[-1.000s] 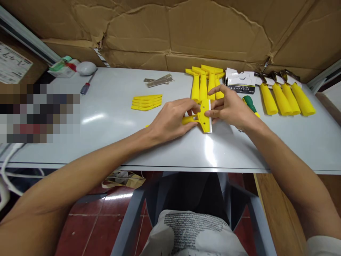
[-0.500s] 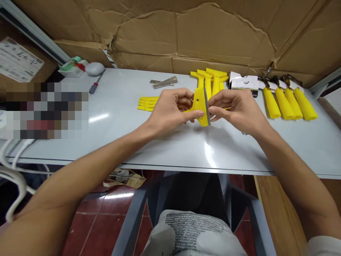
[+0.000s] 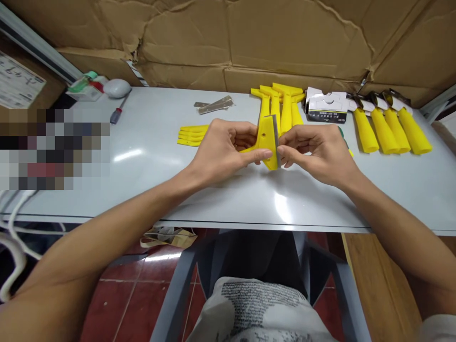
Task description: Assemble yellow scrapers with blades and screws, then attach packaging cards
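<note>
Above the middle of the table, my left hand (image 3: 228,147) is closed on a yellow scraper head (image 3: 266,137), its thumb lying across the flat face. A thin grey metal blade (image 3: 276,142) lies along the head's right edge. My right hand (image 3: 313,149) pinches that blade between thumb and fingers from the right side. Just behind the hands lie several yellow scraper handles with wide heads (image 3: 287,104). Left of my left hand is a stack of thin yellow pieces (image 3: 192,135), partly hidden by the hand.
Loose metal blades (image 3: 215,104) lie at the back. A white box (image 3: 327,104) and several finished-looking scrapers with yellow grips (image 3: 384,133) stand at the right. A screwdriver (image 3: 116,115) and a white rounded object (image 3: 117,88) sit back left. Cardboard (image 3: 185,38) walls the rear.
The view has shifted slightly. Both hands keep their hold on the scraper head and blade, and the blade's top end now shows a little differently against the head.
</note>
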Action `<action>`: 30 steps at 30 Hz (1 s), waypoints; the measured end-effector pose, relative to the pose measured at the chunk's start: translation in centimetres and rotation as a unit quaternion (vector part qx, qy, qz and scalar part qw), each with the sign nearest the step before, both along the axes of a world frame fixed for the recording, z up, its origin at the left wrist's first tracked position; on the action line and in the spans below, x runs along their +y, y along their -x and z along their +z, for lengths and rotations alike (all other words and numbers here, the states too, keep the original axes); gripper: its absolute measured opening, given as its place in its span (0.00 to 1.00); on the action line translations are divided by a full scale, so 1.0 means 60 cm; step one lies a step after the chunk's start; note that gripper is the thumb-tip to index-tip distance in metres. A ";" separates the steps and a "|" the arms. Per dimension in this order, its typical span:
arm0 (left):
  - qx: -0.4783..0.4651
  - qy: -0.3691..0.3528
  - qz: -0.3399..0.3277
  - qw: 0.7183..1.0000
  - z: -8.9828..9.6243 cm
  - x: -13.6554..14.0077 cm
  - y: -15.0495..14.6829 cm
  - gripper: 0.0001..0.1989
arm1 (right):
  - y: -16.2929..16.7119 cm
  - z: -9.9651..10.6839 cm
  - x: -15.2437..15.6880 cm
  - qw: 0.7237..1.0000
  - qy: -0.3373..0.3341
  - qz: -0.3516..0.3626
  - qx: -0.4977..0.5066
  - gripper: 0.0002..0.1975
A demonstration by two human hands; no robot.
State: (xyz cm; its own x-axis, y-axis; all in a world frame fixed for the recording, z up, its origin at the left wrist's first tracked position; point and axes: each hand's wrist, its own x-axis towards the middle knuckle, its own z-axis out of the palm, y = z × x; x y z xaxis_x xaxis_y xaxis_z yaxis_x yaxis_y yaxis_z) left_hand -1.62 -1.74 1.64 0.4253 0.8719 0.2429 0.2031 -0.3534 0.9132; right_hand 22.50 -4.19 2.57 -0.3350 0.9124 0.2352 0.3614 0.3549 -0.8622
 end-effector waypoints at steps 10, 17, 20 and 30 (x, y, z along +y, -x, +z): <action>0.022 -0.009 -0.025 0.999 0.004 0.001 0.004 0.22 | 0.001 0.003 -0.004 1.000 0.010 0.012 0.015 0.10; 0.036 -0.013 -0.013 0.999 0.009 -0.001 0.003 0.23 | -0.002 0.009 -0.008 1.000 0.020 0.013 0.013 0.09; 0.035 -0.010 -0.020 0.999 0.010 -0.001 0.003 0.23 | -0.004 0.009 -0.009 1.000 0.024 0.012 0.014 0.10; 0.010 0.010 -0.039 0.999 0.006 -0.001 0.004 0.18 | 0.002 -0.015 0.004 0.999 0.014 0.021 0.025 0.25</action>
